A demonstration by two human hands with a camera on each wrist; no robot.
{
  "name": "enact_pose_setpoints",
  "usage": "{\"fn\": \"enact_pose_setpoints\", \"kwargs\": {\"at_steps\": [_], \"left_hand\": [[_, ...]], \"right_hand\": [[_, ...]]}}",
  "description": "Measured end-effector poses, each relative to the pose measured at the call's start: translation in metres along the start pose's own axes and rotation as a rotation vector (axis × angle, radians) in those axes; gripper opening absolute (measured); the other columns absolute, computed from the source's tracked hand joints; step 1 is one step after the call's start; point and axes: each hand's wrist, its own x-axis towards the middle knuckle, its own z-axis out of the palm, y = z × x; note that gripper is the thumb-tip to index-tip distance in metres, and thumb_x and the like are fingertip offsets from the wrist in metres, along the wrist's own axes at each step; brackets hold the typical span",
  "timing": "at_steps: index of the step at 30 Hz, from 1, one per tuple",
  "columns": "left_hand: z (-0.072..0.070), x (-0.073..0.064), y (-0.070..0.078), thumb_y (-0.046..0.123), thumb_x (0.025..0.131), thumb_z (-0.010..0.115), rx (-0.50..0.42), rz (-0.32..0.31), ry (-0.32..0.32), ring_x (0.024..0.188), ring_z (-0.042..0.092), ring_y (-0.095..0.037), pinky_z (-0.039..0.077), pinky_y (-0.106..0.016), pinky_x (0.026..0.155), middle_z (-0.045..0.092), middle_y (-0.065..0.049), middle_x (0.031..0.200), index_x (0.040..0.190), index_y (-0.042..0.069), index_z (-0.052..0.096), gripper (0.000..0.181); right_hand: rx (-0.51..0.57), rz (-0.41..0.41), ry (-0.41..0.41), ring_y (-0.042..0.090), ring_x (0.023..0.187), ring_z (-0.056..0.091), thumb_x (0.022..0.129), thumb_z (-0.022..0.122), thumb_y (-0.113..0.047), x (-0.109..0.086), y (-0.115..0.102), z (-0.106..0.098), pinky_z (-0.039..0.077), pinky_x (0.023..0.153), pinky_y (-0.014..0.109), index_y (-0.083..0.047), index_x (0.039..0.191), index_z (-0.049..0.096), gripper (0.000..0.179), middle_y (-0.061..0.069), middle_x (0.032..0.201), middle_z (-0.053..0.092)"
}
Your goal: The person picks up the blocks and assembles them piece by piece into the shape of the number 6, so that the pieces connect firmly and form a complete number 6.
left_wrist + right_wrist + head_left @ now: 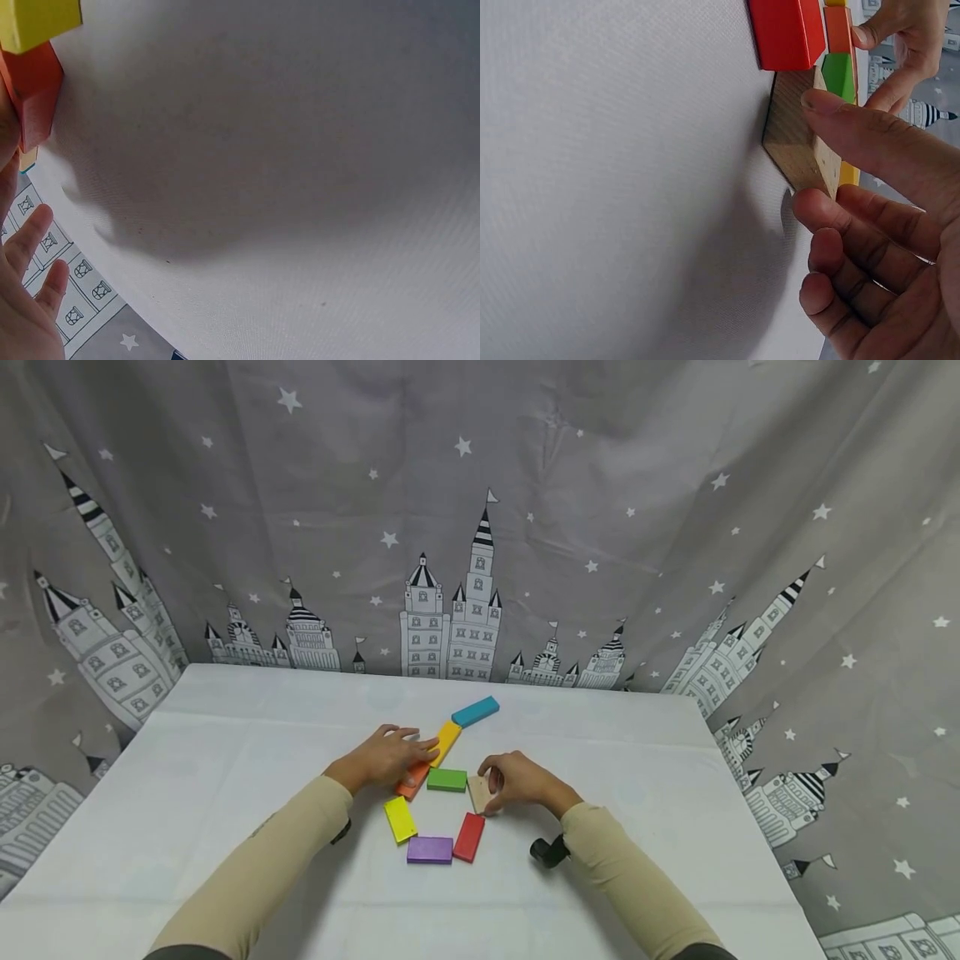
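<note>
In the head view, coloured rectangular blocks lie in a ring with a tail at the top left. My left hand (384, 756) reaches over the orange block (406, 792) and the amber block (448, 737). Its thumb rests on the orange one and its fingertips touch the amber one; its other fingers are spread apart in the left wrist view. At the ring's right side, my right hand (523, 779) pinches a plain wooden block (791, 124) between thumb and fingers. That block stands between the green block (447, 780) and the red block (469, 837).
A blue block (476, 712) extends the tail beyond the amber one. A yellow block (401, 820) and a purple block (430, 851) form the near left of the ring. White cloth covers the table (637, 752), with a grey castle-print curtain (555, 527) behind it.
</note>
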Motion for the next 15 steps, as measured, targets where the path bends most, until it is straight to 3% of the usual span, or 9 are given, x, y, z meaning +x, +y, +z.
{"fn": "enact_pose_setpoints", "kwargs": {"at_steps": [8,15], "left_hand": [[0.0029,-0.0001,0.0023,0.017,0.092,0.063,-0.016,-0.005,0.013,0.140,0.029,-0.035,0.020,-0.058,0.112,0.041,0.001,0.151,0.143,0.023,0.047,0.053],[0.0012,0.0006,-0.0002,0.016,0.092,0.063,-0.008,-0.003,0.006,0.140,0.029,-0.035,0.019,-0.057,0.113,0.040,0.000,0.152,0.143,0.023,0.047,0.054]], "right_hand": [[0.017,0.003,0.003,0.010,0.070,0.050,0.072,0.086,-0.019,-0.0027,0.0019,0.0028,0.042,0.062,0.021,-0.003,0.117,0.061,0.053,-0.003,0.076,0.058],[0.080,0.016,0.028,0.013,0.074,0.052,0.078,0.082,-0.029,-0.0056,0.0070,0.0035,0.045,0.066,0.025,-0.006,0.130,0.054,0.063,-0.003,0.081,0.058]]}}
